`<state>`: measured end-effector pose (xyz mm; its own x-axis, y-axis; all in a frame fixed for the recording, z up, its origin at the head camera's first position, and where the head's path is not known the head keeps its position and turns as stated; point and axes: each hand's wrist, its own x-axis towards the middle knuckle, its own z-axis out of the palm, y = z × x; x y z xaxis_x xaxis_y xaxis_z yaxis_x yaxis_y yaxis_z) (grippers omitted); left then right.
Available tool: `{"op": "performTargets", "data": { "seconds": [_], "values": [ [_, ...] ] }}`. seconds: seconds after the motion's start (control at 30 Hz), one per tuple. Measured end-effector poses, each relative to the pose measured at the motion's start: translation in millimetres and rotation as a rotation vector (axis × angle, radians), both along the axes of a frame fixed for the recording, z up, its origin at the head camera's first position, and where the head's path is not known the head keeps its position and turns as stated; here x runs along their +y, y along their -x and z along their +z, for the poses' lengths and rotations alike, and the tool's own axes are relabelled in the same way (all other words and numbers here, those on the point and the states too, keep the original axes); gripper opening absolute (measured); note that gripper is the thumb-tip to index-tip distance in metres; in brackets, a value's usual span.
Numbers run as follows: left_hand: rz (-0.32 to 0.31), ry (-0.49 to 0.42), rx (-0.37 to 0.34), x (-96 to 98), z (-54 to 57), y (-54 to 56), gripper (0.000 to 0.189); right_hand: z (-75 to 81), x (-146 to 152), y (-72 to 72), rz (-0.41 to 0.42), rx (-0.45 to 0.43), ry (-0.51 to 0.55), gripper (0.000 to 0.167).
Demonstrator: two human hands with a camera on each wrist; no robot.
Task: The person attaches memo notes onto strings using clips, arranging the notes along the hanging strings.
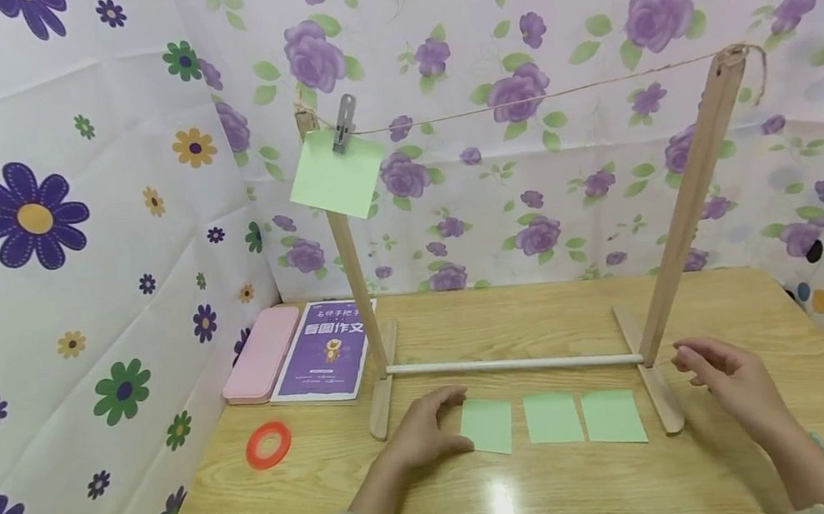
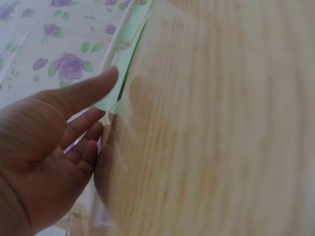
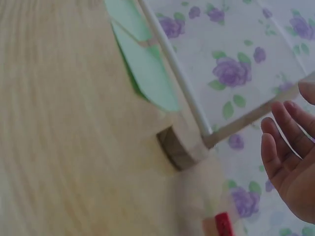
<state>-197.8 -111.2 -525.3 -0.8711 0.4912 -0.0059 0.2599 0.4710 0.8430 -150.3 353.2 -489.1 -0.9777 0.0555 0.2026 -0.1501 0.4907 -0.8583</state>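
The left hand (image 1: pixel 425 433) is loosely open at the left edge of the leftmost green note (image 1: pixel 488 427), thumb and fingertips parted at its near and far corners; whether they touch the paper cannot be told. The middle note (image 1: pixel 553 419) and the right-hand note (image 1: pixel 614 417) lie beside it in a row on the table (image 1: pixel 595 489), in front of the white rod (image 1: pixel 514 363). The right hand (image 1: pixel 730 384), relaxed with fingers slightly bent, holds nothing just right of the right post (image 1: pixel 693 202). A fourth note (image 1: pixel 339 177) hangs from the string (image 1: pixel 472 112) by a metal clip (image 1: pixel 344 126), near the left post (image 1: pixel 354 276). The pink case (image 1: pixel 262 356) is closed, its contents hidden. Beside it, the purple book (image 1: pixel 321 367) bears the large white title 看图作文; its smallest print is illegible. A red ring (image 1: pixel 253 448) lies nearer the viewer.
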Motion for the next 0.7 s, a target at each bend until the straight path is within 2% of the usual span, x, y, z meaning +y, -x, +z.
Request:
{"op": "performTargets", "data": {
  "seconds": [0.13,0.23,0.4,0.5,0.63,0.7],
  "values": [
    [-0.028,0.012,0.025,-0.4,-1.4,2.4,0.077,-7.6,13,-6.3,-0.071,-0.081,0.11,0.029],
    [-0.029,-0.002,0.028,-1.4,-3.2,3.9,0.073,-13.0,22,-10.8,-0.152,-0.127,0.117,0.033],
    [0.009,-0.03,0.027,-4.1,-7.9,5.6,0.066,-23.1,37,-20.1,-0.294,-0.177,-0.121,0.059],
    [0.036,-0.038,0.031,-6.2,-10.7,6.0,0.062,-30.7,48,-24.8,-0.354,-0.102,-0.277,0.055],
    [0.064,-0.048,0.044,-7.9,-11.8,7.7,0.055,-39.1,62,-26.8,-0.368,-0.011,-0.415,0.049],
    [0.071,-0.052,0.057,-8.3,-11.8,9.3,0.05,-40.7,69,-24.6,-0.33,-0.028,-0.446,0.051]
  ]
}}
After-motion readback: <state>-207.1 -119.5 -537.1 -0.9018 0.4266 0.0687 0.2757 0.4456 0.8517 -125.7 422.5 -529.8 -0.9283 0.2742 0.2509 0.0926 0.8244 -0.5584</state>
